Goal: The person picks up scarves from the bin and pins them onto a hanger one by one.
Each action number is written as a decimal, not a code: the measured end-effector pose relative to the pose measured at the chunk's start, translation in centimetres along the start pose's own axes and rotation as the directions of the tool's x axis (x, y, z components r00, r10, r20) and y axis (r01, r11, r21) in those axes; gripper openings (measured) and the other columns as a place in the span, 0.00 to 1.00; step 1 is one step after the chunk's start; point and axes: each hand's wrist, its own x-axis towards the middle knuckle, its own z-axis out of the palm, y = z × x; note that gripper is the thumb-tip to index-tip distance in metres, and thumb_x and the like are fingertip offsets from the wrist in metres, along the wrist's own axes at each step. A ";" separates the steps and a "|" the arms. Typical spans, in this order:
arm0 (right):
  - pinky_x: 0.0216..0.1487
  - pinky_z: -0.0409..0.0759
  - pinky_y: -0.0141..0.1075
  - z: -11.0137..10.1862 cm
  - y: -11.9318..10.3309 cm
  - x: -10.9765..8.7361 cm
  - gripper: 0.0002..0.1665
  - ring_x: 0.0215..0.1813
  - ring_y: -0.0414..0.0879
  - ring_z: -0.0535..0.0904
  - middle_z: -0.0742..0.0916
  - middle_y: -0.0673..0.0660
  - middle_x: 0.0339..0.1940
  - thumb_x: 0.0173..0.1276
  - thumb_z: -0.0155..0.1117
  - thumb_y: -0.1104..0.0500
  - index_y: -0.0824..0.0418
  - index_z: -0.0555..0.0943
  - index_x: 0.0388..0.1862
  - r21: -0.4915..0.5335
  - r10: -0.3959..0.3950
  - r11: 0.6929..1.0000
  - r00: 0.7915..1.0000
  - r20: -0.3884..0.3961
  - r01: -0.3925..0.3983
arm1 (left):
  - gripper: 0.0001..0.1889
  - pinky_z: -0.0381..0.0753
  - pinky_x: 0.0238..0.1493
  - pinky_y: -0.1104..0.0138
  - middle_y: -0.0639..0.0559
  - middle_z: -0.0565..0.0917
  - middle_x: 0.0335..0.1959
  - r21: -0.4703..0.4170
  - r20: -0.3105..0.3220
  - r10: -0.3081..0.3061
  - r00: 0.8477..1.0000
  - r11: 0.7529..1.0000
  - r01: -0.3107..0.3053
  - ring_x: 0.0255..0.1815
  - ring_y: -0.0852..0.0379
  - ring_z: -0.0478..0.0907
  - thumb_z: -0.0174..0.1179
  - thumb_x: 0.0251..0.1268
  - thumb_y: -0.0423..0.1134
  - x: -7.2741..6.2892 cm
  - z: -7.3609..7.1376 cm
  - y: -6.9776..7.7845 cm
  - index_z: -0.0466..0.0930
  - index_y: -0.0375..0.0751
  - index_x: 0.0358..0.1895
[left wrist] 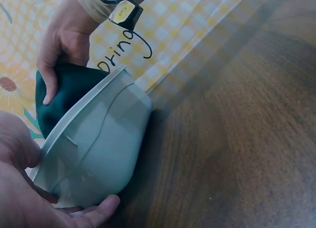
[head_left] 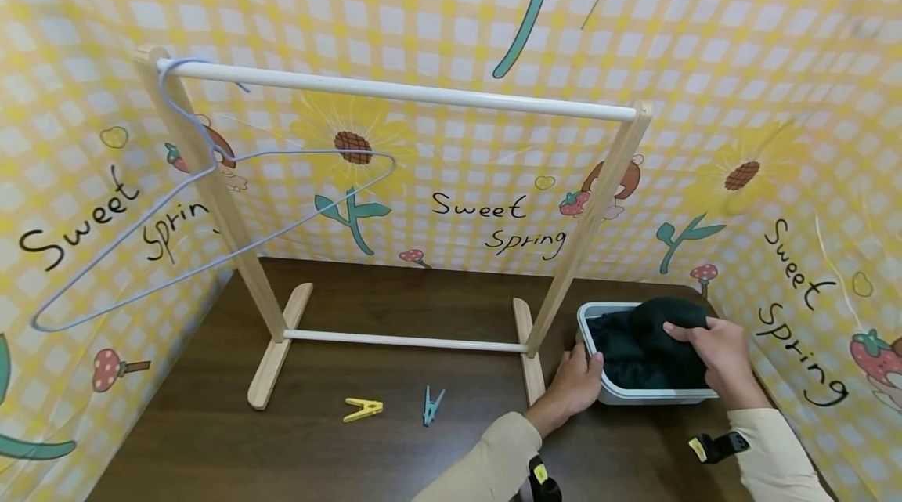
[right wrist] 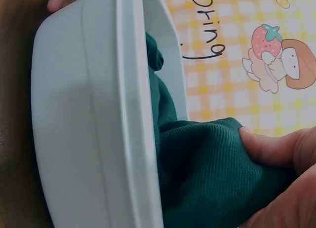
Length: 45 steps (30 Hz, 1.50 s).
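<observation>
A dark green ribbed cloth [head_left: 644, 345] lies bunched inside a pale grey-white plastic basin [head_left: 651, 395] at the right of the table. My right hand [head_left: 726, 353] pinches the cloth between thumb and fingers and lifts a fold above the rim, as the right wrist view shows with the fold [right wrist: 212, 164] rising past the basin wall [right wrist: 84, 114]. On the basin's left side, my left hand [head_left: 574, 383] grips the rim, thumb on top and fingers beneath, also seen in the left wrist view around the basin's end [left wrist: 94, 154]. The cloth's full shape is hidden by its folds.
A wooden rack with a white top bar [head_left: 402, 91] stands left of the basin. A lilac hanger [head_left: 282, 232] hangs from the bar's left end. A yellow clothespin [head_left: 363, 409] and a blue clothespin [head_left: 431, 406] lie on the brown table [head_left: 317, 455]. Patterned fabric walls [head_left: 437, 149] surround it.
</observation>
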 end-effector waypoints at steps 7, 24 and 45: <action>0.32 0.78 0.30 -0.3 -0.6 -0.3 0.19 0.44 0.47 0.70 0.80 0.53 0.40 0.63 0.76 0.52 0.64 0.85 0.21 0.103 0.050 0.994 0.997 -0.051 -0.045 | 0.30 0.66 0.75 0.51 0.39 0.67 0.72 0.012 -0.006 0.005 1.000 1.000 -0.005 0.74 0.47 0.65 0.44 0.83 0.51 0.2 0.2 -0.1 0.59 0.38 0.78; 0.35 0.80 0.22 -1.2 -3.7 -0.4 0.14 0.45 0.37 0.72 0.78 0.45 0.44 0.61 0.79 0.52 0.52 0.87 0.19 0.264 -0.003 0.964 0.999 -0.039 0.013 | 0.24 0.74 0.68 0.55 0.39 0.77 0.65 -0.020 -0.001 0.083 0.997 0.996 -0.083 0.66 0.50 0.73 0.43 0.83 0.44 1.1 -1.3 0.0 0.68 0.32 0.70; 0.31 0.83 0.25 -3.2 -6.1 -1.8 0.08 0.37 0.33 0.77 0.85 0.40 0.31 0.55 0.81 0.67 0.56 0.90 0.23 0.661 -0.041 0.748 0.998 -0.046 0.061 | 0.19 0.76 0.64 0.58 0.43 0.82 0.60 0.024 -0.051 0.132 0.990 0.991 -0.131 0.62 0.52 0.77 0.45 0.82 0.42 1.4 -1.7 0.2 0.74 0.36 0.65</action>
